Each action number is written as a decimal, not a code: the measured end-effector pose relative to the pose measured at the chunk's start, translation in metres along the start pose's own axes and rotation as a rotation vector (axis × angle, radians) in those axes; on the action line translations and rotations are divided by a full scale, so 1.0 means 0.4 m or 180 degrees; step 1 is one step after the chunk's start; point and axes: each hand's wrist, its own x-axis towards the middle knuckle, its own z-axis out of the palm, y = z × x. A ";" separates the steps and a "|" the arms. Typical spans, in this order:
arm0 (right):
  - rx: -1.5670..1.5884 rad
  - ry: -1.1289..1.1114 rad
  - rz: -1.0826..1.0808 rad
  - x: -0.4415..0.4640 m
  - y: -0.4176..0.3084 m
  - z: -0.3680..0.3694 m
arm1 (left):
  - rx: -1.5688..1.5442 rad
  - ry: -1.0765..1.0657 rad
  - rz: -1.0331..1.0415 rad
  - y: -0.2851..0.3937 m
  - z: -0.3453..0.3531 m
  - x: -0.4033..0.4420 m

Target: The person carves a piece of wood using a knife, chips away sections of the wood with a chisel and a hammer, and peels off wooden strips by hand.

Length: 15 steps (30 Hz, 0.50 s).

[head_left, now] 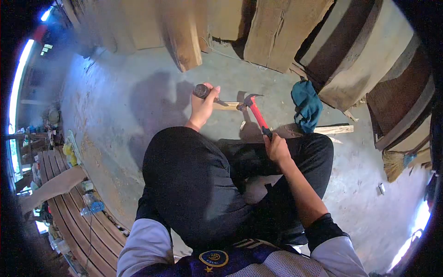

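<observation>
My left hand (201, 110) is closed around a chisel (201, 91), its dark round handle end facing up at me. The blade runs right toward a narrow strip of light wood (226, 105) on the floor. In my right hand (278, 147) is a claw hammer (258, 112) with a red shaft and black grip, its fingers wrapped round the lower end. The hammer's dark head is over the right end of the wood strip; whether they touch, I cannot tell. Both hands are just beyond my bent legs.
Teal cloth (306, 106) lies on the concrete floor (110, 101) to the right, near another wood piece (334, 129). Large boards (281, 32) line the far side. A straw broom (394, 165) is at right, a slatted wooden bench (69, 207) with a plastic bottle (93, 208) at left.
</observation>
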 end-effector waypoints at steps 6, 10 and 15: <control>0.0087 0.0001 -0.0018 0.001 0.009 0.005 | -0.0197 0.0071 0.0083 -0.007 -0.002 -0.002; 0.0066 -0.0010 -0.0004 0.003 0.014 0.009 | -0.0403 0.0073 0.0049 -0.014 -0.004 0.002; -0.0010 0.0088 -0.0131 0.003 0.019 0.014 | -0.0379 0.0072 -0.0006 -0.008 0.000 -0.002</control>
